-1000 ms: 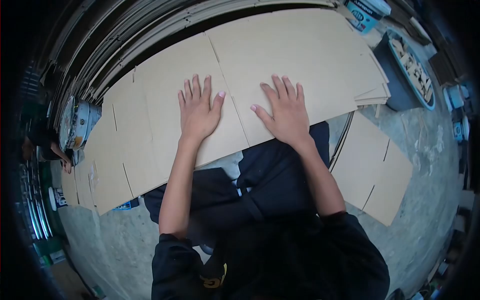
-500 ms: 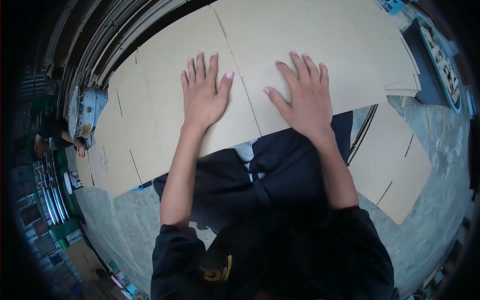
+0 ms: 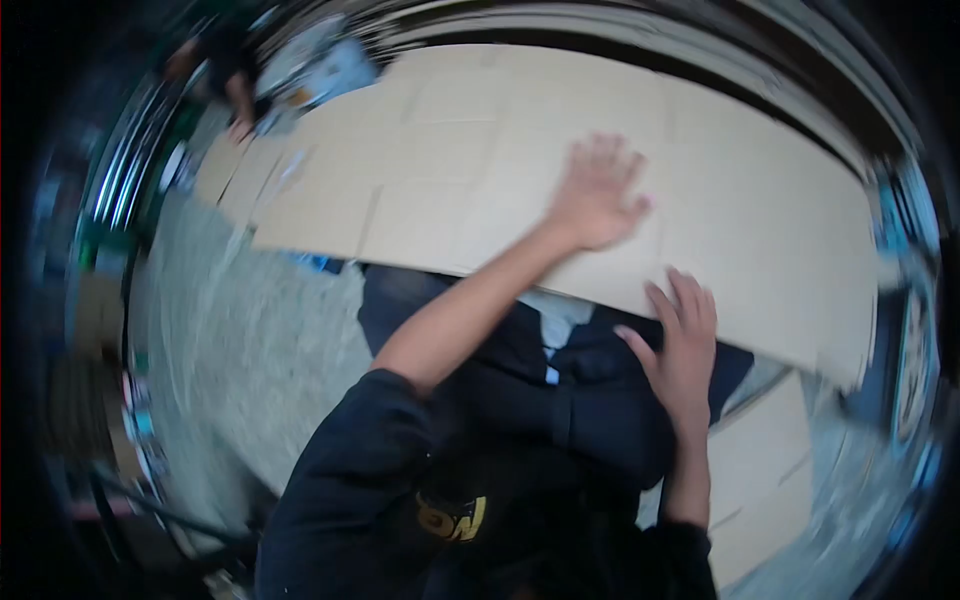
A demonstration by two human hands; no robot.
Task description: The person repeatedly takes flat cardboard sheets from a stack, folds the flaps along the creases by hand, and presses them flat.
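A large flat cardboard sheet [image 3: 440, 150] with slits and crease lines lies across in front of me, over my knees. My left hand [image 3: 595, 195] is spread on the sheet right of its middle, palm down and blurred by motion. At the near edge of the cardboard is my right hand [image 3: 683, 340], its fingertips over the edge and its thumb apart from the fingers. It does not grip the sheet, as far as I can see.
Another cut cardboard piece [image 3: 765, 480] lies on the floor at my right. A blue-rimmed container [image 3: 910, 365] stands at the far right. At the upper left, another person's hand [image 3: 240, 130] is near the sheet's far end, beside a pale bucket-like container [image 3: 340, 70].
My view has turned left. My left hand has slid rightward over the sheet, and my right hand has drawn back from its surface to the near edge.
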